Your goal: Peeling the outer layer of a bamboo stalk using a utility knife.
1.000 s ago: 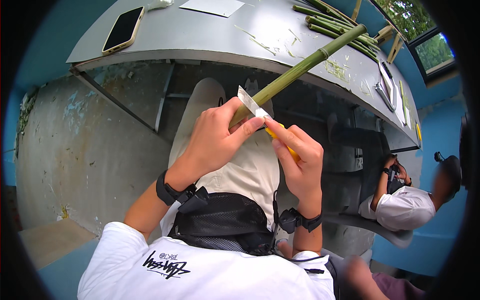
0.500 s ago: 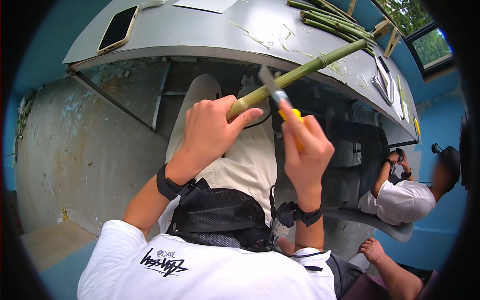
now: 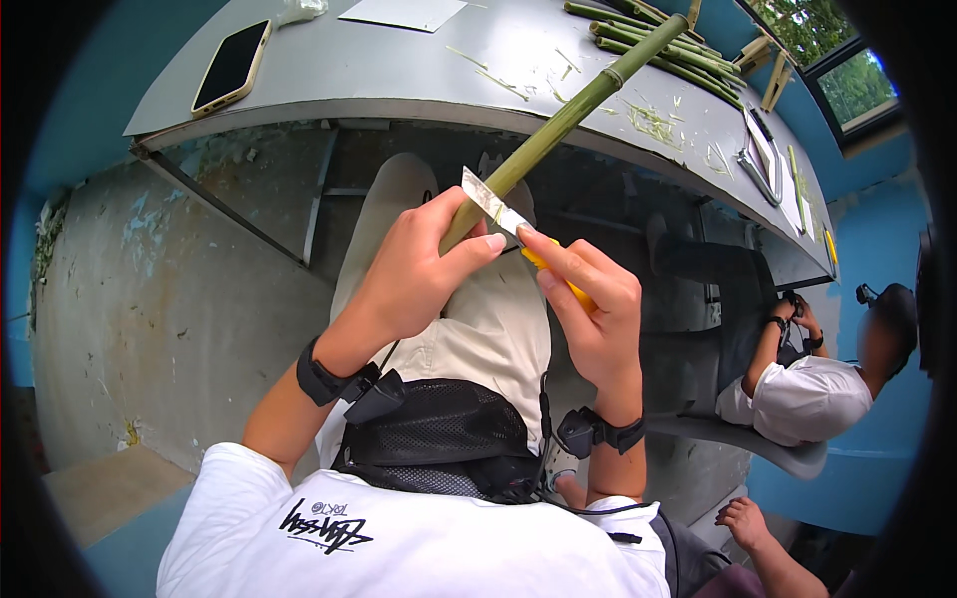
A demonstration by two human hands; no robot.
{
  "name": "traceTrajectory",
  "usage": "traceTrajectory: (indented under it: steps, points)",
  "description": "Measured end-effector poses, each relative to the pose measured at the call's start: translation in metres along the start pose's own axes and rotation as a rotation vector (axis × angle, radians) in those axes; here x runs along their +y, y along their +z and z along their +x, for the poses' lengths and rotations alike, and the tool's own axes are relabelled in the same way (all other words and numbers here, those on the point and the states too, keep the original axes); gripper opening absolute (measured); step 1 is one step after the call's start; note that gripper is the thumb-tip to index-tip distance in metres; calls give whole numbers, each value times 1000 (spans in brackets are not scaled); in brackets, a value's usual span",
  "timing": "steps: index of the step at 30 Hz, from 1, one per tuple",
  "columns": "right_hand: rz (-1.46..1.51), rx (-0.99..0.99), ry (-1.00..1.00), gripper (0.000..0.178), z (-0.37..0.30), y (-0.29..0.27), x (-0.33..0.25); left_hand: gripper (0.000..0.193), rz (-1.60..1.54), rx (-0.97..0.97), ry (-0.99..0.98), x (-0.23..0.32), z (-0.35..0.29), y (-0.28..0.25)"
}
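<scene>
A green bamboo stalk (image 3: pixel 558 125) slants from above my lap up over the table's front edge. My left hand (image 3: pixel 414 264) is wrapped round its lower end. In my right hand (image 3: pixel 593 299) is a yellow utility knife (image 3: pixel 570 286), my index finger stretched along it. Its metal blade (image 3: pixel 488 202) lies across the stalk just above my left hand, touching it or very close to it. Part of the stalk's lower end is hidden by my left fingers.
On the grey table (image 3: pixel 399 70) lie a phone (image 3: pixel 231 66), a white sheet (image 3: pixel 402 12), green shavings (image 3: pixel 653 125), a bundle of bamboo stalks (image 3: pixel 688 65) and a metal frame-like tool (image 3: pixel 763 174). To the right sits another person (image 3: pixel 807 399); someone's hand (image 3: pixel 743 523) shows below.
The knife blade has come down and left along the stalk towards my left hand. The stalk has tilted more steeply, its far end swinging up and left.
</scene>
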State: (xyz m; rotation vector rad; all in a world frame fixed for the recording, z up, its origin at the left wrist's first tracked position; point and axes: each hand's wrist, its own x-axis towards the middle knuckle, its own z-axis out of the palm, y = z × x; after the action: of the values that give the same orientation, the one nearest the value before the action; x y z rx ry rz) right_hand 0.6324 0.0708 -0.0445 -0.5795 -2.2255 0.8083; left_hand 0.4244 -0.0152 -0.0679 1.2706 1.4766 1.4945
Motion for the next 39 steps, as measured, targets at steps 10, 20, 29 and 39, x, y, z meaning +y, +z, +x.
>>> traceTrajectory:
  steps: [10,20,29,39]
  points:
    - [-13,-4,-93,48,-2,-1,1,32,-486,-270,-284,16,-1,-8]
    - [-48,-21,-123,47,-1,-7,-2,26,-412,-234,-241,18,-3,-4]
    - [-109,-41,-96,48,-1,-12,-10,29,-321,-212,-188,19,-5,-3]
    - [-235,-6,-153,50,-4,-10,-14,32,-224,-206,-170,17,-4,-9]
